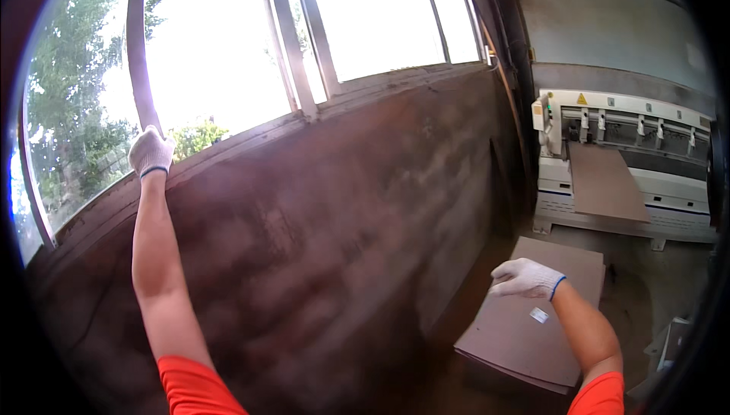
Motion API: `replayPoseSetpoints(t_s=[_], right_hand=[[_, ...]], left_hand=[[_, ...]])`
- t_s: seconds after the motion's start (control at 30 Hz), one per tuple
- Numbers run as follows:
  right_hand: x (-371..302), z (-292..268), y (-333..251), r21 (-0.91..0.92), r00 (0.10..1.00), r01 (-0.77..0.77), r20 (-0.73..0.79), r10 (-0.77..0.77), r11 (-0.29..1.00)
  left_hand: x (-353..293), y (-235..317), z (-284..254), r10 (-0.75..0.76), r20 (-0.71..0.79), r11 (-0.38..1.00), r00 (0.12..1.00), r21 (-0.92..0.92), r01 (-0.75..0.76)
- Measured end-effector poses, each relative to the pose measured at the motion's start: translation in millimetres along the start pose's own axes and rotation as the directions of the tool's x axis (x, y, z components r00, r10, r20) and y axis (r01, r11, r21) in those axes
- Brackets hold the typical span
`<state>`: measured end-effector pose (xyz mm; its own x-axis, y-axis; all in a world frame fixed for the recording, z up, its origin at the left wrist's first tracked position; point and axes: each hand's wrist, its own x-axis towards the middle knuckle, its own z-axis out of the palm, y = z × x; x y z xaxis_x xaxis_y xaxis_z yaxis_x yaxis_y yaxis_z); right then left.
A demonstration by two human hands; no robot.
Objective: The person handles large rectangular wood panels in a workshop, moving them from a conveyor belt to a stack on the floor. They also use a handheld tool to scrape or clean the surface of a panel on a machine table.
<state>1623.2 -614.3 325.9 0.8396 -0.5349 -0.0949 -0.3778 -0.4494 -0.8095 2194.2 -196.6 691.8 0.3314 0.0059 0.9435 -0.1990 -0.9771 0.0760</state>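
My left hand [151, 150], in a white knitted glove, is raised to the window and closed on the lower part of an upright window frame bar [137, 50]. Its fingertips are hidden from this side. My right hand [527, 278], gloved the same way, hangs in the air above a stack of flat brown sheets [525, 339]. Its fingers are loosely bent, with a gap beside the thumb, and nothing shows between them. A small white label [539, 315] lies on the top sheet, just below that hand.
A dark, stained wall [319, 225] runs below the bright windows. At the right stands a long white machine [669, 187] with a row of clamps, and a brown sheet [606, 179] lies on its bed. Slim poles [508, 103] lean in the corner.
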Motion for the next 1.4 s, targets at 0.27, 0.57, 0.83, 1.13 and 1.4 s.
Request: replayPoseSetpoints(t_s=[0.27,0.57,0.83,1.13,1.4], right_hand=[[-163.5,-21.6,36.8,0.223,0.977,-0.084,-0.172,0.124,0.971],[-475.0,125.3,172.3,0.308,0.759,-0.387,-0.428,0.490,0.869],[-729.8,279.5,235.3,0.878,-0.124,0.031,-0.470,0.874,0.477],[-940.6,411.2,269.5,0.799,-0.635,0.464,0.000,0.772,0.382],[-1023.1,287.5,330.2,0.952,-0.730,0.137,-0.089,0.677,0.273]], left_hand=[[-116.4,97.3,-46.2,0.039,0.142,0.984,0.989,-0.178,-0.013],[-658.3,277.0,-211.0,0.792,-0.284,-0.216,0.540,-0.958,-0.187],[-881.4,298.7,-625.7,0.478,-0.873,-0.651,0.102,-0.274,0.708],[-1088.4,359.9,-805.1,-0.039,-0.790,-0.821,-0.612,-0.324,0.470],[-1182.9,408.3,-957.6,-0.153,-0.759,-0.438,-0.633,-0.522,0.732]])
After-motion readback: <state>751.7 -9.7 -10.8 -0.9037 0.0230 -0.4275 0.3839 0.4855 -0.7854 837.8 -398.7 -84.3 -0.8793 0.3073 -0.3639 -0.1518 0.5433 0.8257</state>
